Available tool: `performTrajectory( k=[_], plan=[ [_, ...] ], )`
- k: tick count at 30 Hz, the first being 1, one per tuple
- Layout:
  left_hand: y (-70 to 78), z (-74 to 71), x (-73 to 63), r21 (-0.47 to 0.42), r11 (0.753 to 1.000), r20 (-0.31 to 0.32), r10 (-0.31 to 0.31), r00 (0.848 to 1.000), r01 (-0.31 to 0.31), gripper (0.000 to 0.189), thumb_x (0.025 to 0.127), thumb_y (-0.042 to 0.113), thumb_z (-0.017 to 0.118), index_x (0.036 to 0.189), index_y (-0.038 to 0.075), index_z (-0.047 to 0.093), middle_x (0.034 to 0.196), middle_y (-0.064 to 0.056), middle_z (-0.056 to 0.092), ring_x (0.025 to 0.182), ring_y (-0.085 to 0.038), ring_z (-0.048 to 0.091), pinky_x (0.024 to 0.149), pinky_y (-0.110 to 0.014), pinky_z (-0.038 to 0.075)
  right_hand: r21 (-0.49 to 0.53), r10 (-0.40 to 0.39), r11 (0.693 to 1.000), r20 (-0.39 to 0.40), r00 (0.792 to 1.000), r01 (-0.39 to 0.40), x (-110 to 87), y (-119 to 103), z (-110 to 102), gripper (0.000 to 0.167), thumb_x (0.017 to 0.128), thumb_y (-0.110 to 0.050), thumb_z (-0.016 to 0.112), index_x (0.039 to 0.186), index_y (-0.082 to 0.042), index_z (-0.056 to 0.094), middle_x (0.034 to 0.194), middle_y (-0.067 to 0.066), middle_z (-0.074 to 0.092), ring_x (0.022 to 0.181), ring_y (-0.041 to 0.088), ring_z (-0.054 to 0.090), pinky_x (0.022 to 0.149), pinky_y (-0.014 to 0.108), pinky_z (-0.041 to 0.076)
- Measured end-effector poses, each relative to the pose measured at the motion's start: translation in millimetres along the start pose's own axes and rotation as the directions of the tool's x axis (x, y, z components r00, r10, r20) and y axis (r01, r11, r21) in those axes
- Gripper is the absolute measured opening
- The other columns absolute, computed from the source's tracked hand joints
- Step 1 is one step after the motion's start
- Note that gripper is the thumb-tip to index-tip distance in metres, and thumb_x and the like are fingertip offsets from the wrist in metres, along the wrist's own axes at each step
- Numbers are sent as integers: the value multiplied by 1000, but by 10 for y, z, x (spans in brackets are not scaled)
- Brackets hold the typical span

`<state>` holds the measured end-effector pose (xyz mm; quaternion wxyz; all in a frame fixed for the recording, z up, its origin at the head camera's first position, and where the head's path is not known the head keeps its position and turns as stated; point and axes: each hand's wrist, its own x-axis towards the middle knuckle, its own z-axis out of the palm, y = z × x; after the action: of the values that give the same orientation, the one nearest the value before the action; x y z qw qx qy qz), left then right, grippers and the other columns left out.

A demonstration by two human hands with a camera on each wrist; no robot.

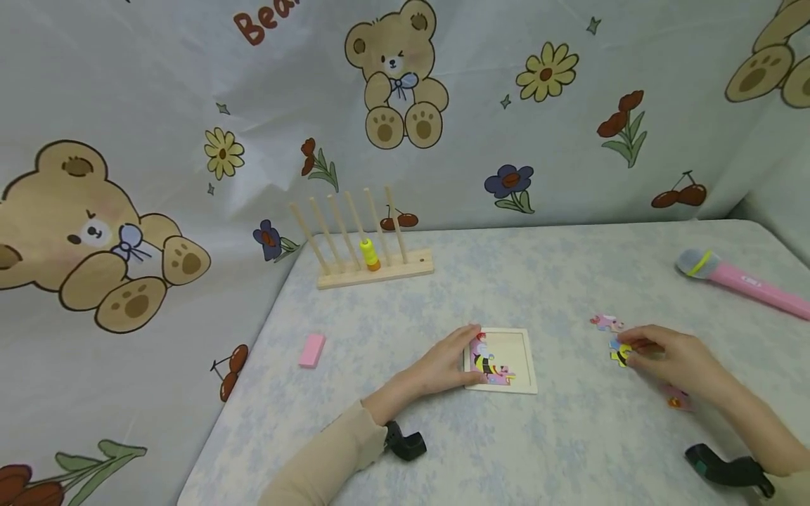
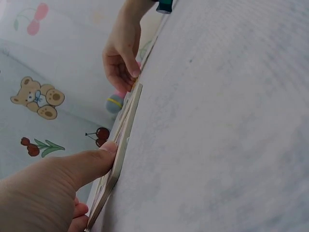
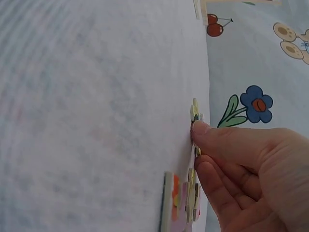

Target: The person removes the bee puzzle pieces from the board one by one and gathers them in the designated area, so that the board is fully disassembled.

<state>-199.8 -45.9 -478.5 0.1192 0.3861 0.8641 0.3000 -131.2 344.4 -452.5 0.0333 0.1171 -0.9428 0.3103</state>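
A square wooden puzzle tray (image 1: 533, 369) lies on the table with several coloured pieces (image 1: 486, 365) fitted along its left and lower sides. My left hand (image 1: 439, 362) grips the tray by its left side; in the left wrist view the thumb lies along the tray's edge (image 2: 126, 133). To the right, my right hand (image 1: 680, 362) pinches a yellow, black and blue puzzle piece (image 1: 617, 353) between thumb and fingers, close over the table. Just beyond it is a pink puzzle piece (image 1: 607, 322). Another piece (image 1: 677, 399), pink and orange, is partly hidden under the right hand.
At the back left stands a wooden peg rack (image 1: 376, 277) with yellow and orange beads (image 1: 368, 251) on one peg. A pink block (image 1: 312, 351) lies left of the tray. The pink toy microphone (image 1: 747, 282) is at the far right. A bear-print cloth (image 1: 455, 176) hangs behind the table.
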Motion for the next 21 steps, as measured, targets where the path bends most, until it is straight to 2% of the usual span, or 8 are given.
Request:
performTrajectory(
  k=[4,9,11,13,16,21],
  plan=[
    [-4,11,1,12,1000,-7,2,1000,-2,88,85,39,70,149,3,22,152,-11,26,139,-19,23,110,-31,23,-1,-41,999,-5,999,41,-11,22,16,33,81,-15,76,112,-8,65,104,9,67,87,-1,59,70,10,45],
    [16,12,6,0,1000,-11,5,1000,-5,87,85,38,70,149,3,23,152,-11,26,139,-19,22,110,-31,22,16,55,998,-3,998,-55,-15,-27,-74,36,86,-22,71,116,-5,63,105,12,66,84,-10,55,65,13,46],
    [26,18,4,-4,1000,-2,5,1000,-5,87,86,40,69,150,4,23,153,-10,25,139,-18,21,110,-32,22,51,89,995,-40,995,-87,-17,-93,-104,38,88,-24,69,120,-4,61,107,12,65,83,-15,52,63,12,45],
    [35,22,3,-9,1000,1,4,1000,-4,86,86,41,68,150,5,22,153,-9,24,139,-17,21,110,-32,22,98,90,992,-87,992,-82,-8,-202,-104,40,90,-24,67,124,-5,59,111,7,65,85,-17,51,63,11,44],
    [36,29,0,-2,1000,-2,3,1000,-3,86,86,42,67,150,5,22,153,-8,24,139,-17,20,110,-32,22,159,30,987,-116,993,-11,45,-426,-18,39,91,-22,66,126,-7,59,116,3,63,92,-14,53,67,11,45],
    [23,32,-9,9,1000,-7,7,1000,-7,87,86,40,68,150,4,22,153,-10,25,139,-18,21,110,-33,22,244,-106,964,-25,994,109,158,-785,282,35,89,-18,67,122,-5,63,119,8,63,103,0,56,78,15,48]
  ],
)
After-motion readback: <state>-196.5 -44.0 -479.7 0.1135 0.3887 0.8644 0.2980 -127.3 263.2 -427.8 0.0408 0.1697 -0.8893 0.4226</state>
